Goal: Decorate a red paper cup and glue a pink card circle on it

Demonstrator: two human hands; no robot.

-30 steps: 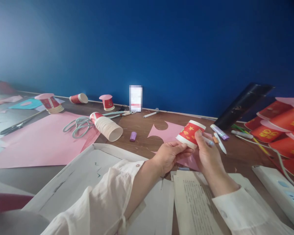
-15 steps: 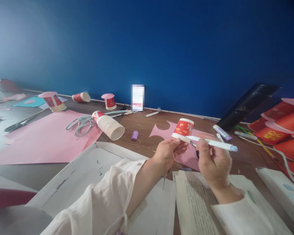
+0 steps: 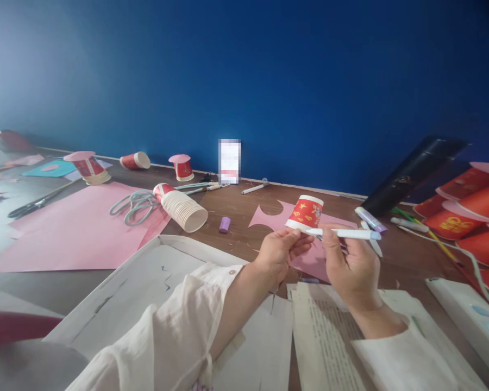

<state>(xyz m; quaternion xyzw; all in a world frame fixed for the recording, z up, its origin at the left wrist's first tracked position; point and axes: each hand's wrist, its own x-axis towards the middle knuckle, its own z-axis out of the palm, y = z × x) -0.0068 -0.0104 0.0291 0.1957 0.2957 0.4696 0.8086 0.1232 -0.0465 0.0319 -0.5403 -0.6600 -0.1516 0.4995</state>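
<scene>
A red paper cup [image 3: 305, 212] with gold stars and a white band is pinched by my left hand [image 3: 277, 254] at its lower edge. It is held bottom up, slightly tilted. My right hand [image 3: 352, 269] grips a white marker pen [image 3: 346, 234] with a pale blue end, pointing left. The pen's tip is at the cup's lower white rim; whether it touches I cannot tell. Beneath both hands lies pink paper [image 3: 269, 219] with round pieces cut out. A purple cap [image 3: 224, 225] lies to the left of the cup.
Stacked paper cups [image 3: 183, 209] lie on their side beside a grey cord [image 3: 132, 206]. Left are pink sheets [image 3: 73, 233] and scissors [image 3: 36, 205]. A white box lid [image 3: 118, 304], printed papers [image 3: 321, 326] and a power strip [image 3: 468, 315] are close in front. Red cups [image 3: 452, 222] are piled right.
The cup has shifted left and been turned more upright. The pen, earlier mostly hidden behind my right hand, now lies across to the cup's rim and has levelled out.
</scene>
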